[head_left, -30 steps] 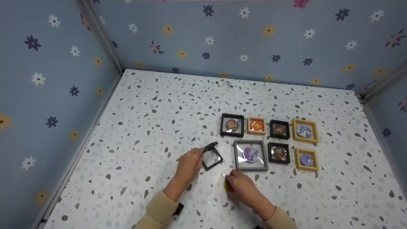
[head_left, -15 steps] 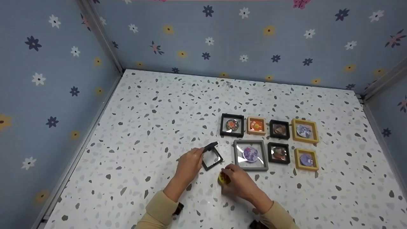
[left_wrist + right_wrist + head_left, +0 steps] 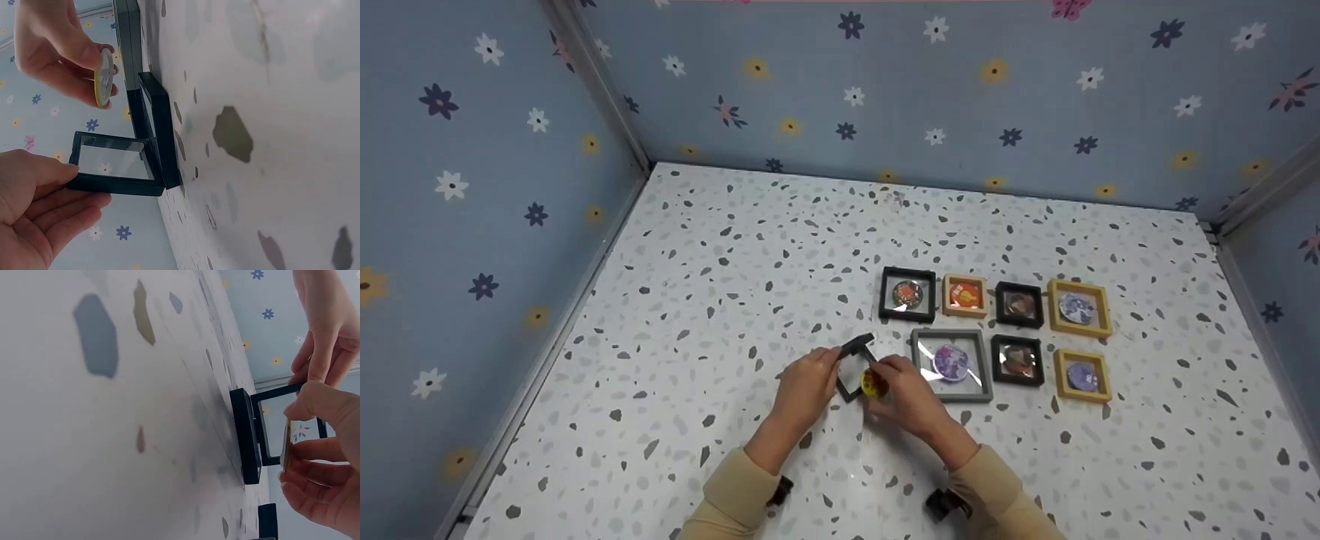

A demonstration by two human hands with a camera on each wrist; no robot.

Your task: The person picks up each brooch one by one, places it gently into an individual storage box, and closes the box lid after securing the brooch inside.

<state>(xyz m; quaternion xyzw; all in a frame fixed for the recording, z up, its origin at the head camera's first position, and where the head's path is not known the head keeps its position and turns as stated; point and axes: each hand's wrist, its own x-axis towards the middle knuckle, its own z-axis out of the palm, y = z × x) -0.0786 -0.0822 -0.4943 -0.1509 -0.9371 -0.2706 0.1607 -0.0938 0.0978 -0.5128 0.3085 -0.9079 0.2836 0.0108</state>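
My left hand [image 3: 804,390] holds the raised lid of a small black display frame [image 3: 847,394], thumb on one side and fingers on the other. The frame stands hinged apart, its lower half flat on the table; in the left wrist view the lid [image 3: 115,184] has a clear pane. Just above the lower half, my right hand [image 3: 913,401] pinches a round yellow badge [image 3: 874,383] by its edge. The left wrist view shows the badge [image 3: 103,79] tilted, its pale back turned this way, apart from the frame. In the right wrist view the badge [image 3: 287,444] is nearly edge-on.
Several framed badges lie to the right in two rows: a large grey frame [image 3: 952,397] close by my right hand, black frames [image 3: 908,271], an orange one [image 3: 964,313] and yellow ones [image 3: 1080,330]. Flower-patterned walls [image 3: 885,90] enclose the speckled table [image 3: 720,277].
My right hand has carried the badge up and to the left, from the table in front of the grey frame to over the black frame. The left hand has stayed put.
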